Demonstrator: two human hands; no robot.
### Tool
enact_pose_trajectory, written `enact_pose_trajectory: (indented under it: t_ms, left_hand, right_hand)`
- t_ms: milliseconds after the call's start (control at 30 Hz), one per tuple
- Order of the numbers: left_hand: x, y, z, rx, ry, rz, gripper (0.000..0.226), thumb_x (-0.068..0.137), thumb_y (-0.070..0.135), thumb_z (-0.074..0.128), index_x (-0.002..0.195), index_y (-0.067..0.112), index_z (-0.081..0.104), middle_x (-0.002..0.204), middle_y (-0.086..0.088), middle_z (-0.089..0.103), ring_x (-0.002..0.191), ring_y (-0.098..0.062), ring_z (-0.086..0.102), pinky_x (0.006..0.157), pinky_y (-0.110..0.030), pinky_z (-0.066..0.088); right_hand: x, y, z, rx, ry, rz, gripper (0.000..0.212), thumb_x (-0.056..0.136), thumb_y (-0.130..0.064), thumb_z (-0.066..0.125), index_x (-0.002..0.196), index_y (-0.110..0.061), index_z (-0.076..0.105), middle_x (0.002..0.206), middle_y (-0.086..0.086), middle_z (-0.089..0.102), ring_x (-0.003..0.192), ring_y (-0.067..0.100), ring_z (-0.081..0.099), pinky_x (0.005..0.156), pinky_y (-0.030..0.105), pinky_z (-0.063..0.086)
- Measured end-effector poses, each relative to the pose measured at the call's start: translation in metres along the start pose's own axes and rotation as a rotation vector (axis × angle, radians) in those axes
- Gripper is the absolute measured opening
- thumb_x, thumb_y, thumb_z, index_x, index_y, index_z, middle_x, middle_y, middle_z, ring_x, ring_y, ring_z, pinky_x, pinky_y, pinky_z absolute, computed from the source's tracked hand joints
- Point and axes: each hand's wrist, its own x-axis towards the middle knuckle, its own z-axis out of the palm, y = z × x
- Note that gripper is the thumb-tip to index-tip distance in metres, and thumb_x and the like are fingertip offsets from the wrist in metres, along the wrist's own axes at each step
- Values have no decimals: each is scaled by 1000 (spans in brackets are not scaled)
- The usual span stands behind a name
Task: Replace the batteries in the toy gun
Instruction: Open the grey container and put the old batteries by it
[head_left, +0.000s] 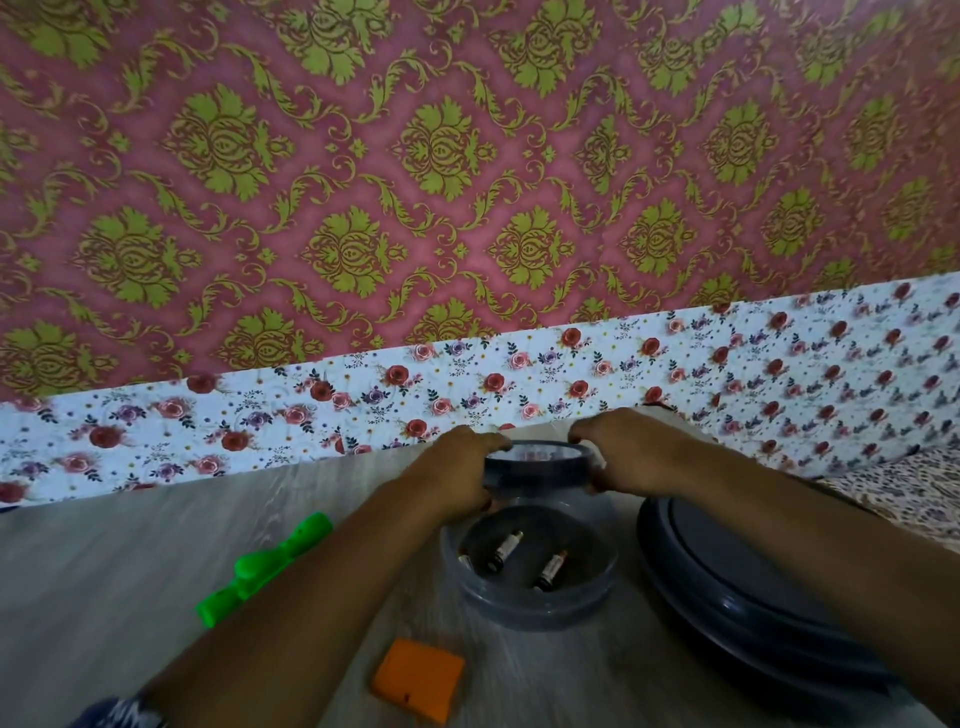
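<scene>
A green toy gun (265, 569) lies on the grey wooden table at the left. An orange battery cover (418, 678) lies near the front. A round grey container (530, 603) stands in the middle with three batteries (506, 551) lying inside. Behind it sits a second, smaller grey round container (537, 467). My left hand (462, 470) grips its left side and my right hand (634, 454) grips its right side. What it holds is blurred.
A large dark grey round lid or tray (753, 587) lies at the right, partly under my right forearm. A floral sheet (779, 374) and patterned pink wall rise behind the table. Patterned fabric (904, 488) shows at the far right.
</scene>
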Motion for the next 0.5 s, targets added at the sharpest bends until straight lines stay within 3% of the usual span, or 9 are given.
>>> enact_pose_trajectory:
  t_ms: [100,200,333,500]
  left_hand:
    - [1,0,6,32,60,24,49,86,8,60,132,22,52,133,-8,51,121,-25,49,101,-31,39]
    - [-1,2,6,69,122,55,35,88,8,55,120,21,61,121,-8,60,110,-24,55,92,-32,46]
    - [-15,8,-2,103,222,87,22,87,9,55,105,19,63,106,-5,63,97,-21,58,76,-26,43]
    - [-54,16,-10,181,284,157,22,86,11,58,107,20,55,110,-3,59,102,-21,55,78,-28,44]
  right_hand:
    - [2,-3,13,-53,91,-99,37,82,-8,60,118,-14,56,115,10,59,106,25,56,83,30,43]
    - [1,-5,20,-147,121,-138,37,84,-2,53,119,-13,53,115,11,56,106,26,54,81,30,41]
    - [-10,-9,12,-218,159,-181,33,87,-9,53,121,-12,50,116,9,54,106,25,53,81,32,44]
    - [-46,-21,-5,-340,188,-286,37,90,-15,49,126,-14,44,125,6,48,113,24,49,88,39,47]
